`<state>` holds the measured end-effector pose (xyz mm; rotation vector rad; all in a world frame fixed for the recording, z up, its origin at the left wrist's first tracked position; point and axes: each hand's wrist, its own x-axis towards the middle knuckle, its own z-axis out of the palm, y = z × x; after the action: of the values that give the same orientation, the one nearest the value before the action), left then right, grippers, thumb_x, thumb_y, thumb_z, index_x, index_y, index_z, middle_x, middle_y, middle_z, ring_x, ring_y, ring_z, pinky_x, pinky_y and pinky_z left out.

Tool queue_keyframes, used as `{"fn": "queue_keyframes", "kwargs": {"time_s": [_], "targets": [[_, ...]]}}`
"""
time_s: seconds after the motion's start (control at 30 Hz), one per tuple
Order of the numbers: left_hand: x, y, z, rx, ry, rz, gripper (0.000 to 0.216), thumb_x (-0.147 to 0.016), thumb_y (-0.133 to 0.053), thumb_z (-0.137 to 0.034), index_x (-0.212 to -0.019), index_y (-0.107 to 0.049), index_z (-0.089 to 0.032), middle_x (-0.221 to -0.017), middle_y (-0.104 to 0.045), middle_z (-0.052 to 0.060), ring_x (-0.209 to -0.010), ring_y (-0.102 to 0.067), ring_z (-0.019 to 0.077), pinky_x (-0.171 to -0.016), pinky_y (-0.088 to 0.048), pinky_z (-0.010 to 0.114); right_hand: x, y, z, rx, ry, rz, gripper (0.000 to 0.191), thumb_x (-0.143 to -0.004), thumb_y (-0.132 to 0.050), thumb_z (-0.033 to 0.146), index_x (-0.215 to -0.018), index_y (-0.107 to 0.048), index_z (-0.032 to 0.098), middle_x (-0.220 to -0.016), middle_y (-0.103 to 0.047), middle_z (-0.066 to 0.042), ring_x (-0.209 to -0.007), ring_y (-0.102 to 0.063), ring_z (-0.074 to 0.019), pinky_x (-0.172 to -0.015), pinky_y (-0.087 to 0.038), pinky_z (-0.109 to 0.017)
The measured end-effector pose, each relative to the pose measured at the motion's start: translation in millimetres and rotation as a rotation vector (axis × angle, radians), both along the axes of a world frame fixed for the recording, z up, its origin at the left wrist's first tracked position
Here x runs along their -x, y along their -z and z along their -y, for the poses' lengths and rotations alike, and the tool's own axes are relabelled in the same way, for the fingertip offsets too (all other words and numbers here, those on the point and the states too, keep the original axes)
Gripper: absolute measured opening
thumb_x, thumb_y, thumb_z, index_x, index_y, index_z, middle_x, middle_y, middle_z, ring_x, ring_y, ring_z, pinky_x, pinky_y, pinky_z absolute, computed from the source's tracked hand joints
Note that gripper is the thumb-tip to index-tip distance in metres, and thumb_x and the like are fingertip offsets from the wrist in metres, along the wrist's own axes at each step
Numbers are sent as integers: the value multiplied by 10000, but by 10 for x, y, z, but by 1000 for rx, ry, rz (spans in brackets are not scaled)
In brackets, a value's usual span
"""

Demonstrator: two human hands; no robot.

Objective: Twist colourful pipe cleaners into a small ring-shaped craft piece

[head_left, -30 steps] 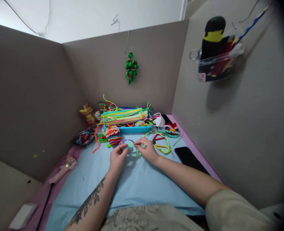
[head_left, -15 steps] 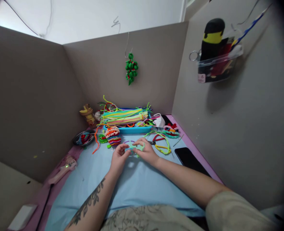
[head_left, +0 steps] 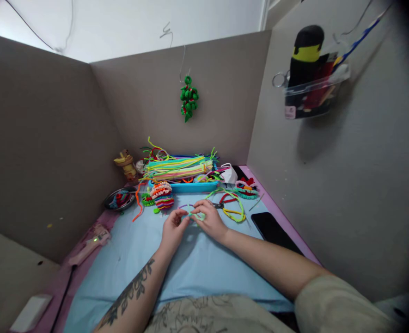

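Note:
My left hand [head_left: 174, 229] and my right hand [head_left: 211, 221] meet over the light blue mat [head_left: 176, 263], fingertips together. Both pinch a small bent piece of pipe cleaners [head_left: 193, 214], pale green and teal with a purple loop showing behind it. Just beyond my right hand lie loose yellow, green and red pipe cleaner loops [head_left: 234, 206]. To the left of my hands sits a striped coiled pipe cleaner figure [head_left: 162, 195].
A blue tray [head_left: 186, 186] piled with coloured pipe cleaners stands at the back. A dark bowl [head_left: 120, 199] sits at left, a black phone [head_left: 272, 226] at right, a pink glue gun [head_left: 89, 243] near the left edge. Grey partition walls enclose the desk; a green ornament [head_left: 189, 98] hangs on the back wall.
My two hands have drawn closer together, and the pipe cleaner piece between them has been bent smaller and tighter. Everything else on the desk is unmoved.

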<state>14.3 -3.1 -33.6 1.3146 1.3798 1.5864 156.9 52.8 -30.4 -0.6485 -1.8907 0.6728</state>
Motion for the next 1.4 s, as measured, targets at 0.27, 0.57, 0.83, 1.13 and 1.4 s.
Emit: {"fn": "queue_keyframes", "kwargs": {"time_s": [0.27, 0.57, 0.83, 1.13, 1.4], "targets": [[25, 34, -26, -20, 50, 19, 301, -679, -651, -319, -904, -514, -173, -833, -593, 31, -741, -584, 148, -676, -477, 280, 9, 82, -85, 167, -57, -33, 101, -741, -617, 239, -818, -677, 213, -998, -539, -55, -988, -516, -179, -914, -381, -355], [56, 73, 9, -105, -52, -351, 166, -754, -558, -239, -906, -521, -182, -856, -581, 33, -777, -560, 153, -703, -447, 281, 29, 31, -24, 219, -73, -27, 180, -748, -567, 175, -850, -702, 236, -1142, -552, -69, -1095, -492, -203, -982, -343, -400], [55, 42, 17, -248, -214, -503, 147, -750, -538, -191, -896, -522, -184, -820, -574, 32, -756, -551, 157, -701, -438, 292, 104, -29, 180, 243, -127, 128, 387, -770, -534, 212, -1152, -584, 254, -1428, -289, -58, -1303, -251, -252, -1055, -227, -458], [62, -54, 54, -123, -88, -177, 147, -800, -514, -327, -845, -511, -186, -812, -537, 14, -712, -519, 134, -674, -416, 255, 16, -90, 83, 85, -64, 60, 239, -829, -495, 301, -995, -660, 253, -1308, -413, -72, -1215, -359, -215, -1025, -268, -405], [-36, -93, 81, -120, 43, -37, 153, -804, -518, -310, -776, -438, -183, -836, -517, 11, -697, -474, 114, -670, -393, 250, 40, -55, -21, 351, -64, -1, 139, -710, -633, 263, -830, -672, 204, -1213, -451, -83, -1172, -420, -210, -1007, -281, -363]]}}
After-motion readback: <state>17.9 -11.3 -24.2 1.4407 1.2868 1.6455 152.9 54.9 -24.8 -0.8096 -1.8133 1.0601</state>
